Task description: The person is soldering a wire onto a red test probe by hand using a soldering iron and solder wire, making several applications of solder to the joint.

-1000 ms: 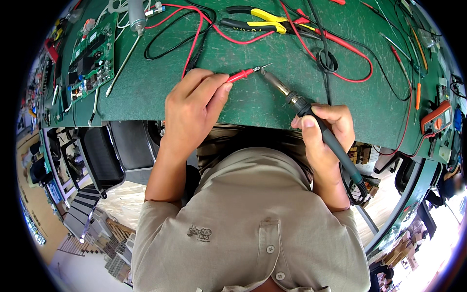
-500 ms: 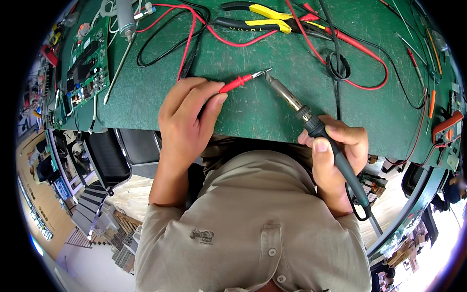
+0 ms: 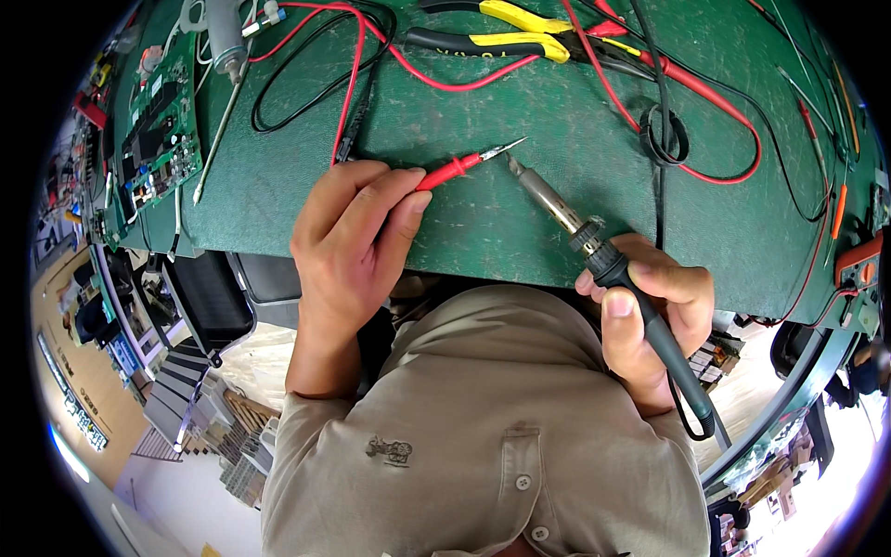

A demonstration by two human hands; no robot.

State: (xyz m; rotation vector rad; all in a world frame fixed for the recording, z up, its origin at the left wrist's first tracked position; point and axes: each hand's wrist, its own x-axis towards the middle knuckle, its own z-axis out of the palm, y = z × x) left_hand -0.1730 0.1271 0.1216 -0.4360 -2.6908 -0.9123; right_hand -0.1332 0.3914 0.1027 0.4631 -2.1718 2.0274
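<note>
Green surface [image 3: 557, 241], large mat-covered, fills the upper half of the view; its far edge is cut off by the top of the frame, and its right end curves out of sight into the dark rim.

Person's torso in a beige shirt [image 3: 483, 436] covers the near edge of the surface at its middle; what lies beneath is hidden.

Left hand [image 3: 348, 246] rests on the surface near its near edge, fingers closed around a red test probe [image 3: 450, 172]. Only the probe's front shows, its metal point aimed toward the far right; the rear of the handle is buried in the grip.

Right hand [image 3: 645, 311] sits past the near edge, wrapped tight around the black handle of a soldering iron [image 3: 594, 251]. Iron's tip lies just beside the probe point, mid-surface; contact between them cannot be told. The handle's tail and cord run down off the wrist.

Green circuit board [image 3: 158, 139] at the left end, partly lost in fisheye bend. Yellow-handled pliers [image 3: 520, 28] at the far edge, cropped. Red and black leads [image 3: 668, 84] tangle across the far side; their ends cannot be traced.
</note>
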